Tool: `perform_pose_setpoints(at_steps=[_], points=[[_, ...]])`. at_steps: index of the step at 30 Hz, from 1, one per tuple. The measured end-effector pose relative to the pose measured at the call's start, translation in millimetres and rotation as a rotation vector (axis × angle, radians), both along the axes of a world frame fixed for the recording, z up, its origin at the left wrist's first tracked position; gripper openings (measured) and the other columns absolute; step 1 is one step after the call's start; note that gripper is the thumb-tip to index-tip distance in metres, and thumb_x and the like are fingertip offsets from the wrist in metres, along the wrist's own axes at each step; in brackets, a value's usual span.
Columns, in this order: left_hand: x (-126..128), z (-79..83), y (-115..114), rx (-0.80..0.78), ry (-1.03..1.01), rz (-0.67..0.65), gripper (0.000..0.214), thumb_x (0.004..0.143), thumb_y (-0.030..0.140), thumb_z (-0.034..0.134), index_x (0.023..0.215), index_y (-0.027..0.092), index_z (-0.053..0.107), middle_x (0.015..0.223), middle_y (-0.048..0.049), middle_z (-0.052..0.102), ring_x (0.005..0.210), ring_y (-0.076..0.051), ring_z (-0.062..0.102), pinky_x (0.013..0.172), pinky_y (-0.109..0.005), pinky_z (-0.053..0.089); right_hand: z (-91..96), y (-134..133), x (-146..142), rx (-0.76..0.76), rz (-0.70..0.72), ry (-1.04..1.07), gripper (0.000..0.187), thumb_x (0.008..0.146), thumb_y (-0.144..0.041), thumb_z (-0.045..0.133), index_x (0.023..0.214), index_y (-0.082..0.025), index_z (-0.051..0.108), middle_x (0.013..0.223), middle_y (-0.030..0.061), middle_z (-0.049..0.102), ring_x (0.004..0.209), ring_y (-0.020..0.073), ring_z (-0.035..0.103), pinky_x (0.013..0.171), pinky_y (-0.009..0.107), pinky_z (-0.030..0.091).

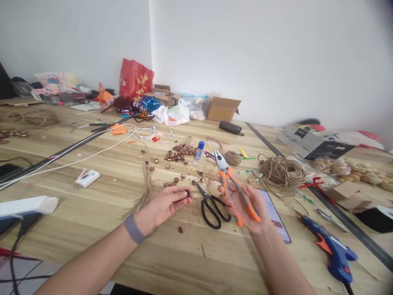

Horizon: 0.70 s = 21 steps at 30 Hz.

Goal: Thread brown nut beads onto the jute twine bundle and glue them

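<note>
Pinched between the thumb and fingers of my left hand point(167, 205) is a small dark nut shell piece point(186, 193). My right hand point(245, 205) holds a pair of pliers point(226, 175) with orange and grey handles, the jaws pointing up and away from me. Between and below the two hands lie black-handled scissors point(211, 207) on the table. Beyond them are several brown nut shells point(176, 155), some split, and a clear bottle with a blue cap point(199, 152). A bundle of twine strands point(145, 188) lies just past my left hand.
A phone point(274, 217) lies beside my right wrist, with a blue glue gun point(331, 246) farther right. Coiled twine point(282, 171) sits behind the phone. At left are a white charger point(88, 179), a power strip point(29, 207) and a long white cable point(80, 161).
</note>
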<state>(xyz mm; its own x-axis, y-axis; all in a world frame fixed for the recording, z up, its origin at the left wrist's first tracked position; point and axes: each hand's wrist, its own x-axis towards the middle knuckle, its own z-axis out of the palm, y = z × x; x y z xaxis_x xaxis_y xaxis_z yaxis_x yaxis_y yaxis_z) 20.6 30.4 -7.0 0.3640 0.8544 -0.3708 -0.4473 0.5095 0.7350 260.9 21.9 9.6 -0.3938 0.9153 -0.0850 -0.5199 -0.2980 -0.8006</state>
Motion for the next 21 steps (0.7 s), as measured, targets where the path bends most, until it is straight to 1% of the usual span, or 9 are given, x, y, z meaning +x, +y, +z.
perform_pose_setpoints(at_steps=[3,5,9,11,13,15,17,19,21], points=[[-1,-1.3,1,0.037,0.000,-0.001,0.010,0.077,0.002,0.065,0.085,0.007,0.069,0.079,-0.0082,0.071,0.063,-0.008,0.066,0.063,-0.013,0.052,-8.8,-3,-9,0.004,0.068,-0.036,0.048,0.068,-0.030,0.072,0.114,-0.023,0.061,0.089,0.0012,0.060,0.062,0.0087,0.052,0.049,0.018,0.046],[-1,-1.0,1,0.059,-0.002,-0.011,0.008,0.076,0.005,0.067,0.083,0.008,0.069,0.078,-0.0070,0.071,0.061,-0.007,0.064,0.061,-0.013,0.051,-11.7,-6,-12,-0.008,0.102,-0.096,0.051,0.070,-0.028,0.074,0.118,-0.025,0.058,0.094,0.0015,0.061,0.068,0.0104,0.058,0.057,0.023,0.051],[0,0.3,-3,0.137,-0.032,-0.063,0.012,0.071,0.010,0.073,0.083,0.010,0.070,0.087,-0.0079,0.072,0.063,-0.008,0.064,0.061,-0.016,0.049,-10.4,-13,-19,0.023,0.183,-0.256,0.052,0.076,-0.039,0.071,0.123,-0.024,0.052,0.103,0.0060,0.064,0.076,0.0150,0.065,0.067,0.030,0.054],[0,0.5,-5,0.175,-0.056,-0.106,0.017,0.068,0.013,0.077,0.083,0.010,0.070,0.081,-0.0070,0.071,0.062,-0.009,0.064,0.060,-0.017,0.049,-9.5,-16,-26,0.060,0.207,-0.384,0.053,0.079,-0.045,0.067,0.125,-0.024,0.050,0.101,0.0065,0.064,0.075,0.0161,0.067,0.066,0.030,0.054],[1,0.4,-6,0.200,-0.057,-0.132,0.020,0.066,0.016,0.078,0.083,0.010,0.070,0.071,-0.0052,0.069,0.060,-0.010,0.063,0.057,-0.017,0.047,-10.3,-17,-34,0.086,0.210,-0.519,0.060,0.080,-0.050,0.064,0.130,-0.024,0.043,0.090,0.0040,0.065,0.070,0.0162,0.068,0.058,0.026,0.051],[1,0.6,-7,0.218,-0.039,-0.118,0.021,0.067,0.017,0.078,0.084,0.010,0.070,0.068,-0.0050,0.068,0.061,-0.011,0.064,0.055,-0.017,0.046,-12.1,-17,-40,0.106,0.168,-0.649,0.074,0.078,-0.055,0.063,0.138,-0.024,0.033,0.076,-0.0008,0.061,0.059,0.0142,0.063,0.049,0.022,0.045],[3,0.9,-7,0.226,-0.015,-0.086,0.020,0.067,0.017,0.077,0.084,0.010,0.069,0.071,-0.0060,0.069,0.063,-0.012,0.065,0.054,-0.017,0.045,-13.3,-18,-45,0.164,0.117,-0.784,0.086,0.072,-0.054,0.069,0.141,-0.023,0.028,0.071,-0.0038,0.055,0.050,0.0108,0.053,0.043,0.021,0.038],[4,1.7,-7,0.224,0.004,-0.072,0.019,0.067,0.017,0.076,0.083,0.009,0.069,0.076,-0.0070,0.070,0.065,-0.012,0.066,0.054,-0.017,0.045,-12.7,-19,-47,0.264,0.085,-0.943,0.093,0.060,-0.043,0.078,0.139,-0.021,0.033,0.075,-0.0038,0.053,0.053,0.0095,0.045,0.046,0.022,0.037],[5,2.9,-9,0.224,0.012,-0.082,0.019,0.067,0.017,0.076,0.083,0.009,0.068,0.078,-0.0072,0.070,0.065,-0.013,0.067,0.052,-0.017,0.045,-10.5,-22,-49,0.337,0.057,-1.084,0.085,0.056,-0.030,0.078,0.133,-0.021,0.041,0.076,-0.0041,0.052,0.059,0.0105,0.042,0.052,0.023,0.037]])
